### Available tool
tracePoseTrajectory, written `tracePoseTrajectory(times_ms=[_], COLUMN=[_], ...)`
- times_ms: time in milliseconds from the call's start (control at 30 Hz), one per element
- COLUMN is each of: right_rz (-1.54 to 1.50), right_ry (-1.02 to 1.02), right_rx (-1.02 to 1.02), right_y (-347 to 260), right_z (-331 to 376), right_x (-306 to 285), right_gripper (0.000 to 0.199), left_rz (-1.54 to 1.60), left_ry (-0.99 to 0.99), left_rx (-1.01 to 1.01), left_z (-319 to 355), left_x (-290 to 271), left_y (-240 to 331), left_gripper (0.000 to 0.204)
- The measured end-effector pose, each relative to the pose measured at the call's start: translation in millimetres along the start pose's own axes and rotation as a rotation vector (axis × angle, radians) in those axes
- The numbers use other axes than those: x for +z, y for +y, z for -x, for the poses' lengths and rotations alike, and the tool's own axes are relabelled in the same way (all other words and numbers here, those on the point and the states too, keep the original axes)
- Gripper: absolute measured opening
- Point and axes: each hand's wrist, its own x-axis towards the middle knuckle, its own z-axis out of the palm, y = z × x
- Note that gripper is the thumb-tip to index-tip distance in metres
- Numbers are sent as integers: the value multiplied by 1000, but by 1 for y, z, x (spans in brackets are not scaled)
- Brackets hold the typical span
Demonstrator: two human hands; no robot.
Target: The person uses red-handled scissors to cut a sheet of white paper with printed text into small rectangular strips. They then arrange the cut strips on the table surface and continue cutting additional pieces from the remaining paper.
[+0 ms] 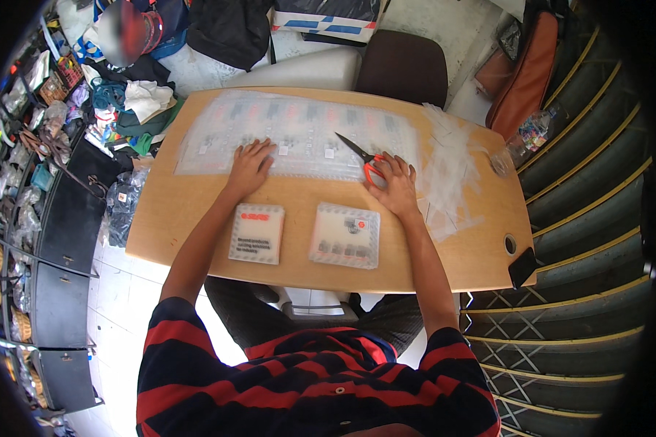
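A wide translucent plastic sheet with rows of printed panels lies across the far half of the table. My left hand rests on its near edge, palm down, fingers stretched out. At the sheet's right part is a pair of scissors with dark blades pointing far left and orange handles. My right hand has the handles between thumb and fingers, low over the sheet. Two stacks of cut square pieces lie nearer me: a left stack and a right stack.
Clear plastic offcuts are heaped on the table's right side. A black phone lies at the right corner, beside a round hole. A dark chair stands beyond the table, shelves at left, a folding metal gate at right.
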Motion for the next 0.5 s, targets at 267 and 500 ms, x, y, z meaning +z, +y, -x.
tracePoseTrajectory(times_ms=[267,500], right_rz=[9,21], right_ry=[-32,6], right_rx=[38,57], right_y=[2,5], right_z=[1,-3], right_x=[1,10], right_gripper=[54,56], left_rz=[-66,0], left_ry=[-14,-32], left_rx=[-22,-41], left_z=[0,-10], left_x=[-3,-1], left_y=[8,2], left_gripper=[56,63])
